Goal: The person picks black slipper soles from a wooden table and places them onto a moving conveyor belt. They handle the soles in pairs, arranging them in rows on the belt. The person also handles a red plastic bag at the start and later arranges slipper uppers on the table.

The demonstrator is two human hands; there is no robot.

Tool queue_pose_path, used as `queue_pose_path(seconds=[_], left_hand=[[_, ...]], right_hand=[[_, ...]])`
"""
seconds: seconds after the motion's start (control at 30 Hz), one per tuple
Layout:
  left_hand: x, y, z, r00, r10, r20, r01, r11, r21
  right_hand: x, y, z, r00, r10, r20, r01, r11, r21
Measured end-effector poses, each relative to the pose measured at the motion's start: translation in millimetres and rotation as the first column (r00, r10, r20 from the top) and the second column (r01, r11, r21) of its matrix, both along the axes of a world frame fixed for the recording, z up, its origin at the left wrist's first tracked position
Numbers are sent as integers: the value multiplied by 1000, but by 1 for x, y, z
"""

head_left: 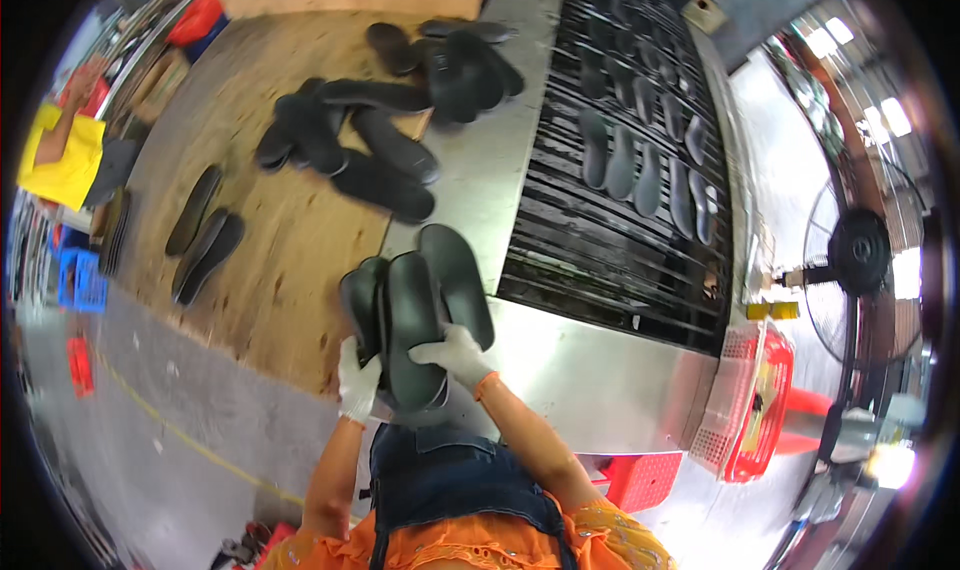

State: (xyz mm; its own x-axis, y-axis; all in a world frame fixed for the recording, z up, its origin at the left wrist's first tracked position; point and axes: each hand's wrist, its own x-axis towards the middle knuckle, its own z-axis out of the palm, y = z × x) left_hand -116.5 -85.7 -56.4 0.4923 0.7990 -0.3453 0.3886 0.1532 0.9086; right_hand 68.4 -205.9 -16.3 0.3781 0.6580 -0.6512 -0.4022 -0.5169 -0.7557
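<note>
Between my two white-gloved hands are several black shoe soles (412, 320), fanned side by side over the near edge of the work surface. My left hand (358, 382) is closed around the lower end of the leftmost one. From the right, my right hand (456, 358) grips the bundle, its thumb lying across the middle sole. The fingers beneath are hidden. Beyond them, a loose pile of black soles (350, 135) lies on a wooden board (290, 300), and another stack of soles (465, 75) sits farther back on the metal edge.
To the right, a slatted conveyor (600, 260) carries rows of soles (648, 175). A pair of soles (208, 255) lies at the board's left. Red and pink baskets (745, 410) and a black fan (860, 250) stand at right. A person in yellow (65, 155) is at far left.
</note>
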Motion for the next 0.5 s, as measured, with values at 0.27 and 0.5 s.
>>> queue_pose_path(seconds=[0.27,0.5], left_hand=[[7,-22,12,998,1,-59,12,975,221],[30,-67,23,997,27,71,-45,962,268]], right_hand=[[6,-32,-1,991,29,-131,-31,999,-13],[26,-64,13,953,-87,-291,125,985,116]])
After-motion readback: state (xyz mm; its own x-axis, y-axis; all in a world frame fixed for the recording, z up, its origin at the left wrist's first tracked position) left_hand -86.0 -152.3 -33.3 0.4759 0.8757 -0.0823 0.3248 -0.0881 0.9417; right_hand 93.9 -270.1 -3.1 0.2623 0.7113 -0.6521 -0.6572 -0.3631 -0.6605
